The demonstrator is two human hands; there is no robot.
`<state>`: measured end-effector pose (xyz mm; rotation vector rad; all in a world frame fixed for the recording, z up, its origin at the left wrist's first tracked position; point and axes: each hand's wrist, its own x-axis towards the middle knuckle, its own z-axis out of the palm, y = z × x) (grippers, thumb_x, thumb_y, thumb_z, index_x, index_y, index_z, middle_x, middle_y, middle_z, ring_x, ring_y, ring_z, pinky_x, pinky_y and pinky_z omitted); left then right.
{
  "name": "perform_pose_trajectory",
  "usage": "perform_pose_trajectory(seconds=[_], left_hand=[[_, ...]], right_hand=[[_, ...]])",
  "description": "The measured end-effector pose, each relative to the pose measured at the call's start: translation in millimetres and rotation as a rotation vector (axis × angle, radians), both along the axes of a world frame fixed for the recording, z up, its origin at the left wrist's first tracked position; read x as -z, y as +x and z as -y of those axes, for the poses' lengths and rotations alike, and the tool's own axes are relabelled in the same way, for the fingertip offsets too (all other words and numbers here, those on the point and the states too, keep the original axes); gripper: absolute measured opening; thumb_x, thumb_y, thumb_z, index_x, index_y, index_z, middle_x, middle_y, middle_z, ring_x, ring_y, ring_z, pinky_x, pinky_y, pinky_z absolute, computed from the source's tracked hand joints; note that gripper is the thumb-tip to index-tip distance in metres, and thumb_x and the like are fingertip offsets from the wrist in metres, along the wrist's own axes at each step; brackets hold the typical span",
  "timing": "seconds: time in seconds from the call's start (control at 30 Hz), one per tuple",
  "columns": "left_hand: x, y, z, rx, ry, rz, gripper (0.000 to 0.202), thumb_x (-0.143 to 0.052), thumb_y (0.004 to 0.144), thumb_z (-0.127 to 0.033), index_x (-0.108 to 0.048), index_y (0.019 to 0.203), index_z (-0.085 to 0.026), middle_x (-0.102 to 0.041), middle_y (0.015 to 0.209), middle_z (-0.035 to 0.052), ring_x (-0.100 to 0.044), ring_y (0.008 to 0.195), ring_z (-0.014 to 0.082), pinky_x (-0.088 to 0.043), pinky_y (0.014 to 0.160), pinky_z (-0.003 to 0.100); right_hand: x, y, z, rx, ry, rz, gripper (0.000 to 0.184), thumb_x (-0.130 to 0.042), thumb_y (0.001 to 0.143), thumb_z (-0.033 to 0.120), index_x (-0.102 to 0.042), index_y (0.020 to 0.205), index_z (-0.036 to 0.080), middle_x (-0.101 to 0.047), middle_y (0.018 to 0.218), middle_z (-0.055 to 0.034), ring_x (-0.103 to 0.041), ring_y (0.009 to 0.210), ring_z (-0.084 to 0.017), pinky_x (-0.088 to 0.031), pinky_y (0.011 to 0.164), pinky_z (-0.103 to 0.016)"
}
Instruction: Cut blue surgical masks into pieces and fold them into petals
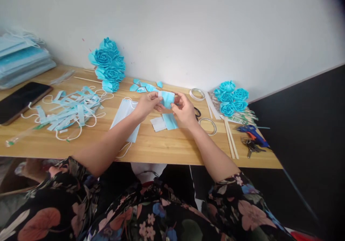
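Observation:
Between my two hands, above the middle of the table, a small folded piece of blue face-mask fabric (pixel 167 99) is held up. My left hand (pixel 148 104) pinches its left edge with thumb and fingers. On the other side my right hand (pixel 184 108) grips the right edge, thumb in front. Below them a blue fabric piece (pixel 169 121) and a white fabric piece (pixel 157 124) lie on the wood. A whole face mask (pixel 124 118) with white ear loops rests under my left forearm. Black-handled scissors (pixel 198 112) are partly hidden behind my right hand.
Cut mask strips and loops (pixel 78 108) are heaped at left, near a phone (pixel 23 100) and stacked masks (pixel 24 57). Blue fabric roses (pixel 107 64) and more roses (pixel 228 97) stand by the wall. Tape rolls (pixel 207 126), sticks (pixel 231 138), a glue gun (pixel 253 135) and keys (pixel 252 147) lie right.

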<state>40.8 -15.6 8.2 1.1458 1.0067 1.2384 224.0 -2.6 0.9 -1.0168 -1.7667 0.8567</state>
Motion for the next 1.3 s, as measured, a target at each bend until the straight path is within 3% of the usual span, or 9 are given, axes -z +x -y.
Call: perform_pose_trajectory(seconds=[0.27,0.4,0.47,0.57,0.7,0.87,1.07,1.3], left_hand=[[-6.9,1,5,0.048,-0.028,-0.047,0.016,-0.069,0.082,-0.025,-0.062,0.089,-0.013,-0.068,0.066,0.0016,-0.064,0.056,0.0119,-0.05,0.054,0.022],[-3.3,0,4,-0.025,0.0,-0.22,0.021,-0.071,0.079,-0.032,-0.061,0.074,-0.013,-0.057,0.051,-0.0022,-0.047,0.043,0.0077,-0.034,0.044,0.02],[-1.1,1,4,-0.055,0.065,-0.304,0.023,-0.069,0.078,-0.033,-0.06,0.07,-0.014,-0.051,0.049,-0.0043,-0.042,0.043,0.0066,-0.03,0.045,0.02],[2.2,4,4,-0.048,0.149,-0.397,0.023,-0.067,0.077,-0.032,-0.058,0.065,-0.014,-0.046,0.052,-0.0051,-0.039,0.048,0.0067,-0.027,0.047,0.021],[4.8,8,6,-0.015,0.232,-0.438,0.026,-0.068,0.076,-0.034,-0.057,0.063,-0.015,-0.046,0.055,-0.0039,-0.041,0.055,0.0084,-0.026,0.05,0.022],[-1.4,8,10,0.054,0.199,-0.369,0.03,-0.064,0.081,-0.042,-0.06,0.068,-0.015,-0.044,0.051,-0.0049,-0.037,0.049,0.0074,-0.023,0.048,0.023],[-7.3,5,11,0.059,0.075,-0.283,0.036,-0.054,0.088,-0.039,-0.049,0.061,-0.017,-0.041,0.04,-0.0053,-0.032,0.039,0.0061,-0.022,0.044,0.022],[-3.5,5,7,0.009,0.025,-0.287,0.035,-0.056,0.089,-0.033,-0.048,0.059,-0.017,-0.042,0.041,-0.0056,-0.034,0.038,0.0056,-0.023,0.043,0.022]], right_hand=[[4.2,0,-3,-0.006,-0.007,-0.022,0.048,-0.062,0.079,0.027,-0.057,0.126,0.024,-0.065,0.091,-0.0027,-0.065,0.077,-0.019,-0.053,0.05,-0.027],[0.1,5,-2,-0.087,0.052,0.003,0.042,-0.062,0.086,0.035,-0.058,0.126,0.024,-0.068,0.1,-0.0042,-0.067,0.095,-0.021,-0.059,0.076,-0.035],[-5.1,8,1,-0.098,0.126,0.03,0.038,-0.06,0.089,0.04,-0.06,0.125,0.025,-0.069,0.114,-0.006,-0.065,0.108,-0.023,-0.055,0.093,-0.04],[-12.0,9,6,-0.053,0.272,0.091,0.035,-0.061,0.091,0.043,-0.062,0.121,0.025,-0.068,0.122,-0.0073,-0.063,0.115,-0.024,-0.049,0.103,-0.044],[-13.3,7,6,0.011,0.375,0.169,0.026,-0.064,0.089,0.039,-0.067,0.11,0.024,-0.073,0.11,-0.0065,-0.066,0.107,-0.024,-0.051,0.098,-0.042],[-10.5,6,4,0.102,0.289,0.178,0.016,-0.064,0.088,0.037,-0.07,0.088,0.022,-0.075,0.092,-0.0032,-0.067,0.086,-0.021,-0.053,0.083,-0.034],[-10.1,6,4,0.112,0.196,0.056,0.02,-0.065,0.087,0.039,-0.069,0.092,0.021,-0.074,0.088,-0.0017,-0.067,0.081,-0.018,-0.052,0.077,-0.03],[-4.9,10,-2,0.02,0.164,-0.059,0.019,-0.067,0.087,0.041,-0.068,0.09,0.023,-0.074,0.096,-0.0023,-0.069,0.091,-0.018,-0.053,0.086,-0.033]])
